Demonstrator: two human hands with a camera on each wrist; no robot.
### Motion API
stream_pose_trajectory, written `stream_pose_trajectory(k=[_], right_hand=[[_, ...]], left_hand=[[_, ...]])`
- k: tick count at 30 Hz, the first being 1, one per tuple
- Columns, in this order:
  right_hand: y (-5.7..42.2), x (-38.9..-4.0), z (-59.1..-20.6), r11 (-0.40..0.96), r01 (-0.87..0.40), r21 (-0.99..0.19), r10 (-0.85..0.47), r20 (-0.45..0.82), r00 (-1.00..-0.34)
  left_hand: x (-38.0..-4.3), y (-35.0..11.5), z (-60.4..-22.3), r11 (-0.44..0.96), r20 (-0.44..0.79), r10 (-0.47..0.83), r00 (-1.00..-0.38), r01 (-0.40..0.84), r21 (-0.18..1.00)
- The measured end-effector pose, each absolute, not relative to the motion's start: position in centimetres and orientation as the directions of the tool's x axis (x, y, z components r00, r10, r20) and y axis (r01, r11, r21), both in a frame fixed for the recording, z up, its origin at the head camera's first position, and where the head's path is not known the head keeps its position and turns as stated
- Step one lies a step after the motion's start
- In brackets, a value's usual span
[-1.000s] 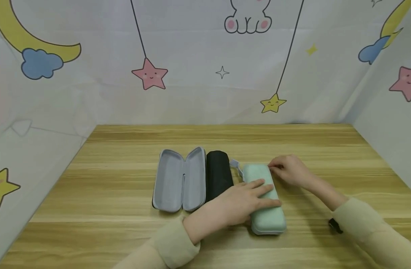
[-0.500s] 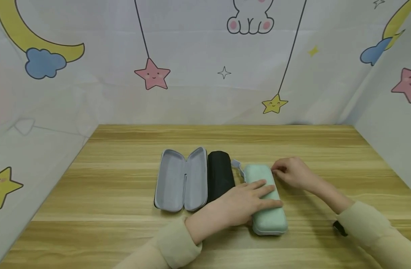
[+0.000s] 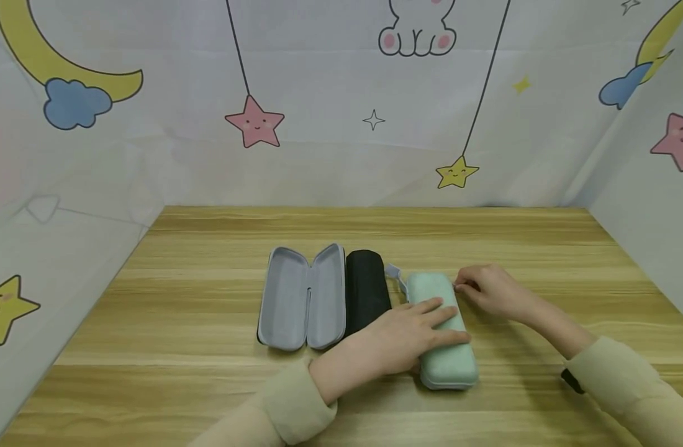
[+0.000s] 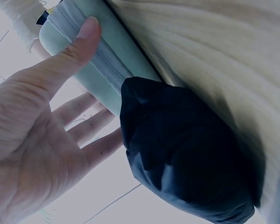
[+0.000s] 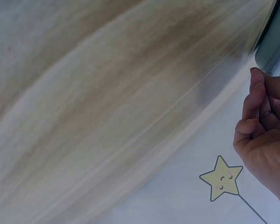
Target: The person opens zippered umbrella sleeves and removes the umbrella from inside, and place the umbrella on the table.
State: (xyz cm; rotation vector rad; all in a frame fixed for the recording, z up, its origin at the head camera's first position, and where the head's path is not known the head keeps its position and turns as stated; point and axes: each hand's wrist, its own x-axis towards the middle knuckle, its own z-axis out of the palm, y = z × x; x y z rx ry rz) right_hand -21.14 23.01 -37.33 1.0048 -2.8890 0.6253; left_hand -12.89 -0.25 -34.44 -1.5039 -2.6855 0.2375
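Note:
A closed mint-green zippered case [image 3: 450, 369] lies lengthwise on the table. My left hand [image 3: 403, 335] holds it from the left, fingers spread over its top. In the left wrist view, the thumb [image 4: 87, 29] presses against the case's side beside the grey zipper band [image 4: 102, 60]. At the far right edge of the case, my right hand [image 3: 495, 292] pinches with thumb and forefinger at the zipper; the zipper pull itself is mostly hidden by the fingertips. From the right wrist view, the other fingers [image 5: 247, 130] are curled in beside the case.
Left of the green case lies a black fabric bundle [image 3: 366, 288], partly behind the left hand. Beside it an opened case [image 3: 285, 304] with grey lining lies spread. A grey strap loop [image 3: 393, 272] sticks out from the green case. A printed curtain [image 3: 319, 167] hangs behind the table.
My right hand has slid slightly toward me along the green case's right edge, still pinching. The left hand stays on the case. The view has shifted a little.

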Motion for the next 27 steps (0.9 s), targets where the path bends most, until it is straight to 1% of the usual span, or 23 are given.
stream_pose_trajectory(k=[10,17,21,27], right_hand=[[23.2,-20.63,-37.23,0.687,-0.633,-0.356,-0.621,0.165,-0.766],[23.11,-20.43,-37.31,0.703,-0.618,-0.351,-0.611,0.146,-0.778],[23.14,-20.32,-37.3,0.703,-0.613,-0.36,-0.606,0.147,-0.782],[23.22,-20.16,-37.36,0.69,-0.629,-0.359,-0.615,0.168,-0.771]], left_hand=[[-12.91,-0.29,-34.48,0.514,-0.024,0.852,-0.523,0.844,-0.152],[-12.92,-0.32,-34.52,0.511,-0.03,0.852,-0.523,0.843,-0.165],[-13.08,-0.35,-34.54,0.509,-0.042,0.854,-0.519,0.849,-0.141],[-13.3,-0.46,-34.65,0.505,-0.033,0.859,-0.511,0.855,-0.117]])
